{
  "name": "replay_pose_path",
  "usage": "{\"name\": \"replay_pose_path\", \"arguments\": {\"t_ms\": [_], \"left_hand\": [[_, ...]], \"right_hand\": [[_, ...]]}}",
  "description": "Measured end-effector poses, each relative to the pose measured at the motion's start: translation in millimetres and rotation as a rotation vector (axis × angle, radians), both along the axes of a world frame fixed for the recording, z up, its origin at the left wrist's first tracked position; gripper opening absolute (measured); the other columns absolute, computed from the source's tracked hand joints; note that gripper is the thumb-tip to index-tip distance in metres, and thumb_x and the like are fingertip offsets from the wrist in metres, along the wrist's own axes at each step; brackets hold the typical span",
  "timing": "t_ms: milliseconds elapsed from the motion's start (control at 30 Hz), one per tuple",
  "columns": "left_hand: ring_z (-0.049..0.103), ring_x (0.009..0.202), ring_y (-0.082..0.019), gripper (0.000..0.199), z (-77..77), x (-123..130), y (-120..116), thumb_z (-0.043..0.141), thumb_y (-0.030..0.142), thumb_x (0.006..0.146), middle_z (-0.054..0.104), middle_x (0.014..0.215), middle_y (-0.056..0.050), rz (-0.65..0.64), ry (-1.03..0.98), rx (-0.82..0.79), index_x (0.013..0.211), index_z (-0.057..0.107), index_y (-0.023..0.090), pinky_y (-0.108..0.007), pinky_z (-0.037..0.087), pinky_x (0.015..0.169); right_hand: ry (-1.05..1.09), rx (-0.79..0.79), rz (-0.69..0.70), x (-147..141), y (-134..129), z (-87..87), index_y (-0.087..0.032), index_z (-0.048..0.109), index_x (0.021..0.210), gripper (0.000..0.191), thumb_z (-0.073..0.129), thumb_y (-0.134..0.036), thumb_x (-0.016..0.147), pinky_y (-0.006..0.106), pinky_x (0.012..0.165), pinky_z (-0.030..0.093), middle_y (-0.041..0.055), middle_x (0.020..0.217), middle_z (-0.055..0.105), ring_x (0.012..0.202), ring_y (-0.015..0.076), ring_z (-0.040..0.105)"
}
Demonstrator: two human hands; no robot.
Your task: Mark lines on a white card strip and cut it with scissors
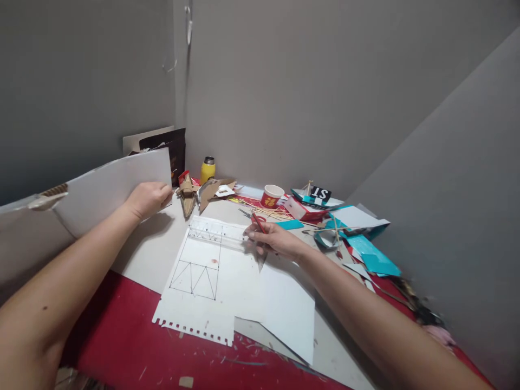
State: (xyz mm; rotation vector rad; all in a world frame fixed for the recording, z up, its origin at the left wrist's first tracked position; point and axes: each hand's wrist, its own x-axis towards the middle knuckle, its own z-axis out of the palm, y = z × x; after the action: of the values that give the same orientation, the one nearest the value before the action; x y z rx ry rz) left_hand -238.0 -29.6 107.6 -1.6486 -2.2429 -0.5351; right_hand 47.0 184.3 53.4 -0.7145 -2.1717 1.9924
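Note:
My left hand [149, 200] is closed at the right end of a large white cardboard panel [109, 187], which stands on edge along the left side; its fingertips are partly hidden. In my right hand [274, 238] is a red pencil [258, 222], held slanted above the table. Below that hand lies a sheet of notebook paper [199, 311] with a torn, perforated edge, bearing a drawn rectangle with zigzag lines. A clear ruler [233, 234] lies across the top of the drawing, its right end near my right fingers. A folded white sheet [288, 309] rests beside the paper.
Behind the paper stand a red and white paper cup [272, 196] and a yellow bottle [208, 170]. Scissors [245, 213] and thin wooden sticks [280, 213] lie near the cup. Cardboard scraps [211, 192] and teal pieces [376, 254] clutter the back and right, below grey walls.

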Motion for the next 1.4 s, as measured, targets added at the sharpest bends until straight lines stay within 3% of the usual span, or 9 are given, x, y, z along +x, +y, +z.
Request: {"name": "replay_pose_path", "arguments": {"t_ms": [133,233,400,533,633,900,1067,1233,1400], "left_hand": [[0.057,0.068,-0.024,0.020,-6.0,-0.7,-4.2,0.049,0.022,0.078,0.064,0.069,-0.008,-0.012,0.126,-0.016,0.058,0.051,0.024,-0.035,0.040,0.064],[0.061,0.091,-0.029,0.017,-1.8,4.9,-8.4,0.047,0.026,0.084,0.070,0.095,-0.012,0.008,0.208,0.025,0.074,0.061,0.025,-0.043,0.042,0.084],[0.036,0.134,-0.037,0.032,26.2,14.5,-30.5,0.044,0.026,0.088,0.051,0.140,-0.014,0.188,0.369,0.185,0.115,0.059,0.024,-0.057,0.017,0.109],[0.054,0.108,-0.042,0.036,45.9,11.2,-43.0,0.036,0.023,0.089,0.063,0.115,-0.024,0.498,0.410,0.103,0.116,0.059,0.016,-0.055,0.036,0.083],[0.061,0.085,-0.039,0.035,54.2,6.0,-43.7,0.032,0.025,0.091,0.066,0.093,-0.023,0.585,0.381,0.068,0.102,0.063,0.014,-0.044,0.038,0.065],[0.063,0.078,-0.036,0.034,59.2,8.2,-36.6,0.037,0.031,0.089,0.068,0.091,-0.022,0.719,0.385,0.106,0.095,0.066,0.012,-0.041,0.042,0.063],[0.059,0.102,-0.039,0.039,39.9,11.1,-32.0,0.038,0.026,0.091,0.067,0.103,-0.023,0.638,0.457,0.167,0.116,0.062,0.009,-0.054,0.039,0.090],[0.044,0.128,-0.039,0.042,29.9,19.9,-21.8,0.048,0.025,0.089,0.057,0.132,-0.021,0.315,0.485,0.373,0.129,0.056,0.013,-0.061,0.015,0.112],[0.054,0.118,-0.033,0.032,0.8,38.1,-0.5,0.046,0.026,0.090,0.066,0.120,-0.017,-0.001,0.062,0.228,0.112,0.067,0.016,-0.050,0.040,0.100]], "right_hand": [[-0.005,-0.004,0.014,-3.6,0.1,-5.4,-0.016,0.059,0.086,0.025,0.073,-0.033,0.075,0.017,0.036,0.023,0.0051,0.072,0.070,0.044,0.0076,0.053],[0.001,-0.016,0.021,-5.4,-0.1,-11.1,-0.016,0.058,0.086,0.026,0.073,-0.034,0.075,0.018,0.035,0.023,0.0059,0.071,0.070,0.043,0.0079,0.052],[-0.001,-0.036,0.037,-7.9,-0.1,-16.8,-0.016,0.057,0.087,0.029,0.074,-0.035,0.074,0.016,0.032,0.017,0.0078,0.070,0.071,0.041,0.0072,0.050],[0.019,-0.066,0.035,-11.0,-1.6,-17.8,-0.016,0.057,0.086,0.030,0.075,-0.035,0.073,0.015,0.032,0.014,0.0062,0.069,0.070,0.040,0.0066,0.048],[0.029,-0.080,0.037,-11.9,-4.1,-15.7,-0.016,0.057,0.086,0.030,0.075,-0.035,0.072,0.015,0.032,0.013,0.0053,0.069,0.069,0.040,0.0063,0.048],[0.032,-0.074,0.045,-4.8,1.3,-10.7,-0.016,0.056,0.087,0.030,0.076,-0.034,0.073,0.014,0.029,0.019,0.0050,0.068,0.069,0.038,0.0049,0.046],[0.033,-0.096,0.040,-2.5,6.3,-15.1,-0.016,0.055,0.088,0.030,0.075,-0.034,0.074,0.014,0.029,0.018,0.0046,0.068,0.068,0.039,0.0048,0.047],[0.015,-0.109,0.057,-3.5,4.7,-14.7,-0.015,0.056,0.088,0.028,0.073,-0.033,0.075,0.015,0.031,0.015,0.0058,0.070,0.069,0.041,0.0050,0.048],[-0.035,-0.107,0.089,-6.7,2.8,-13.7,-0.015,0.056,0.089,0.029,0.073,-0.036,0.076,0.015,0.032,0.016,0.0073,0.073,0.070,0.042,0.0054,0.050]]}}
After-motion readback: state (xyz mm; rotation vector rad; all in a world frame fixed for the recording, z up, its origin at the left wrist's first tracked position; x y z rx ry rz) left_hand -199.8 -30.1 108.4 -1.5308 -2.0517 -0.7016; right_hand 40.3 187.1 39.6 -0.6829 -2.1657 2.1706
